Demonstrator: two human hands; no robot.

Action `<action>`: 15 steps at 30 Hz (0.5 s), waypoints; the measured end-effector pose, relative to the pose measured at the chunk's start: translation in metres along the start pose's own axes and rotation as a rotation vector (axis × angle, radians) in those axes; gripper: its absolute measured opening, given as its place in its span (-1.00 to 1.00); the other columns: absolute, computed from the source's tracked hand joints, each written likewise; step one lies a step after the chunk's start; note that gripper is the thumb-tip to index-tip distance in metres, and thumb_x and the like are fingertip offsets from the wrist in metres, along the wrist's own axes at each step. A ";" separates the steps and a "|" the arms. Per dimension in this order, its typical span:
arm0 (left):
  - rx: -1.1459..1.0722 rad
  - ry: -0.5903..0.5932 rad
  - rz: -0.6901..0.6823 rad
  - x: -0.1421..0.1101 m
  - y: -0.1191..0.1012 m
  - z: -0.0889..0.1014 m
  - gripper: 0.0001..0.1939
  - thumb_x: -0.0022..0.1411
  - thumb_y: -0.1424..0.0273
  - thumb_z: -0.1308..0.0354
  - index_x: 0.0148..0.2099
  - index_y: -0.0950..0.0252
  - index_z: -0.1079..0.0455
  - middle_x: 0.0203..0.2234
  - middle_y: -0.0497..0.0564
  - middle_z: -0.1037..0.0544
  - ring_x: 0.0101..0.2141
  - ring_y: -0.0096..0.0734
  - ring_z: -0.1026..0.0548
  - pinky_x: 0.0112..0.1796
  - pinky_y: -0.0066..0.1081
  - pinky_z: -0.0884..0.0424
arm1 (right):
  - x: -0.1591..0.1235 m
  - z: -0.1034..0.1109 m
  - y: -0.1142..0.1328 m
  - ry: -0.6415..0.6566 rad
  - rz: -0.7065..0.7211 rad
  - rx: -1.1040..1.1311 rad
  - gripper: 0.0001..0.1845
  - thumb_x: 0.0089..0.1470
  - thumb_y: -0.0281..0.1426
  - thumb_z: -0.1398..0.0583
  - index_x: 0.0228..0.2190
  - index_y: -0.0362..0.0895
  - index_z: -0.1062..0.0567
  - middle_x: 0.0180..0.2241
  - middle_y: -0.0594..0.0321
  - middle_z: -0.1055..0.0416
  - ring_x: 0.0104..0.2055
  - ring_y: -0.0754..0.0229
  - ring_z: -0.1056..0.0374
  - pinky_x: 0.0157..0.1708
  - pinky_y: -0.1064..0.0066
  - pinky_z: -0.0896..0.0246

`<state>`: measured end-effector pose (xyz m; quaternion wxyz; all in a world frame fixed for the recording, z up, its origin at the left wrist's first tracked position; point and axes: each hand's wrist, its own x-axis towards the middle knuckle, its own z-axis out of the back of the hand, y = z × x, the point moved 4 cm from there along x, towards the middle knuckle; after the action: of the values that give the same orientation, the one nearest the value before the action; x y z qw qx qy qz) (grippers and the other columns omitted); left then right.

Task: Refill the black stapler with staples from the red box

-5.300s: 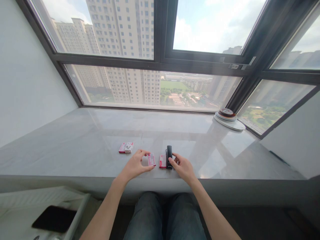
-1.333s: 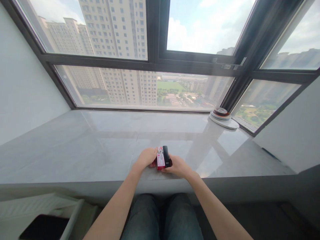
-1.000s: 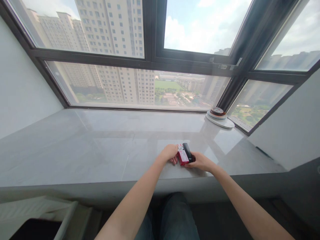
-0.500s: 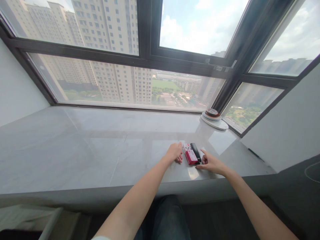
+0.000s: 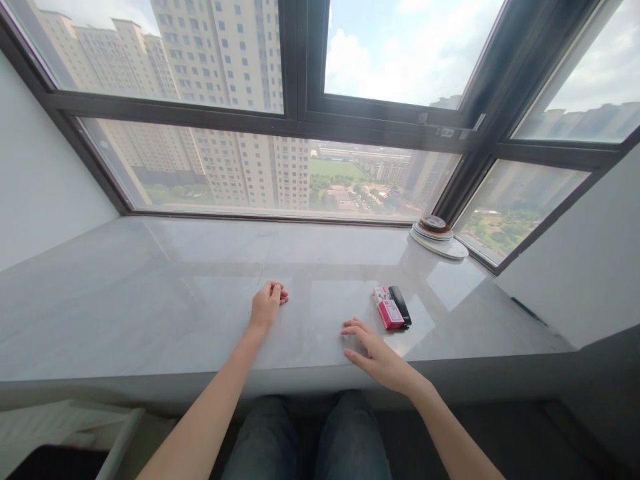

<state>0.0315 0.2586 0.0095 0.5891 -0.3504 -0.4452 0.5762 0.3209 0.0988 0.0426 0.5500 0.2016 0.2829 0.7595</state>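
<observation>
A stack of small red-and-white boxes (image 5: 387, 310) lies on the grey stone sill (image 5: 175, 300), with a black stapler (image 5: 401, 305) tight against its right side. My right hand (image 5: 373, 350) rests near the sill's front edge, left of the boxes, fingers spread and holding nothing. My left hand (image 5: 267, 303) lies further left on the sill with its fingers curled in loosely; nothing shows in it.
A stack of round plates or coasters (image 5: 439, 237) sits at the back right corner by the window frame (image 5: 300, 123). A white wall (image 5: 575, 267) closes the right end. A white piece of furniture (image 5: 75, 433) stands at the lower left below the sill. My knees (image 5: 310, 440) are under the edge.
Both hands carried the boxes and stapler to the right, set them down together and let go. Now both hands have drawn back left, away from them.
</observation>
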 end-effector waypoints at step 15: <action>0.885 0.152 -0.364 -0.067 -0.002 0.002 -0.38 0.43 0.08 0.12 0.46 0.05 -0.02 0.44 -0.01 -0.04 0.42 -0.14 0.06 0.36 -0.03 0.21 | 0.079 -0.055 0.004 -0.246 -0.206 -0.484 -0.29 0.36 0.04 0.07 0.42 0.14 0.02 0.46 0.29 0.27 0.47 -0.21 0.54 0.30 -0.28 0.66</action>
<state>0.0349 0.1918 0.0040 0.8038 -0.0238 -0.1672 0.5704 0.2593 0.1619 0.0031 0.6865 0.1256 0.0437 0.7149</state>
